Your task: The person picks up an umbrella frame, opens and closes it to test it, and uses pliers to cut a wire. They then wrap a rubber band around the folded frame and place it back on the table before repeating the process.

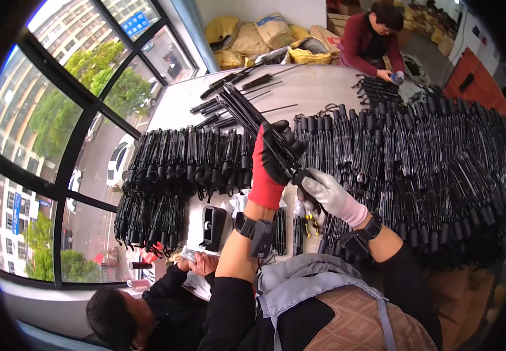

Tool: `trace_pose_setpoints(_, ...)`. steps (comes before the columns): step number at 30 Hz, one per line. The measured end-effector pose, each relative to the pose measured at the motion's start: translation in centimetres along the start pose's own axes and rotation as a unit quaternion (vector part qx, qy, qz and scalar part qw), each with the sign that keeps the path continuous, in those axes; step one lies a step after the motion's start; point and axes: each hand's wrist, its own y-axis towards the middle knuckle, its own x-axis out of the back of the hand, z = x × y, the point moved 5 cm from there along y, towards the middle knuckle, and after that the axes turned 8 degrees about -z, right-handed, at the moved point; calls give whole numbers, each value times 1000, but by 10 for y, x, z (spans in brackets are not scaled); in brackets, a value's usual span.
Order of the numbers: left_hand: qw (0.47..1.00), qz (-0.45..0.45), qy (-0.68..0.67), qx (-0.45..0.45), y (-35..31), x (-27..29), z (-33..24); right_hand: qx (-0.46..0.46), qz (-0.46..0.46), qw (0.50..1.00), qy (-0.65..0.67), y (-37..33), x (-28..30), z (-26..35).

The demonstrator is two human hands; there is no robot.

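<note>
Holding an umbrella frame (253,120) up over the table (317,88), mid-assembly or mid-check by the look of it: a bundle of black ribs angled up and away to the left, its near end down at the hands.

Left hand (270,167), in a red-and-black glove, is closed around the rib bundle just above its near end. Right hand (326,193), in a grey-white glove with a pink cuff, is closed on the handle end (299,175) just below the left hand, the two nearly touching. Whether the right fingers are pinching or twisting a part cannot be told.

Judged step: one frame being worked at its lower end. The next move would need a steady left grip while the right does the fine work, ribs kept clear of the stacks.

Finished-looking frames are stacked in rows (417,152) right and (177,169) left. Yellow-handled pliers (310,221) lie under the right wrist.
</note>
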Motion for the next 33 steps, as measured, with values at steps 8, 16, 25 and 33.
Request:
trace_pose_setpoints(8,991,-48,121,-14,3,3,-11,81,-50,995,27,16,-23,-37)
trace_pose_setpoints(16,973,-133,175,-66,13,-30,-27,222,-145,963,-48,67,-21,19)
trace_pose_setpoints(25,928,-207,285,-122,2,-17,-24,223,-179,949,-131,71,-26,-18)
trace_pose_setpoints(33,874,-235,370,-212,-29,-29,-13,210,-130,965,-86,45,-21,-8)
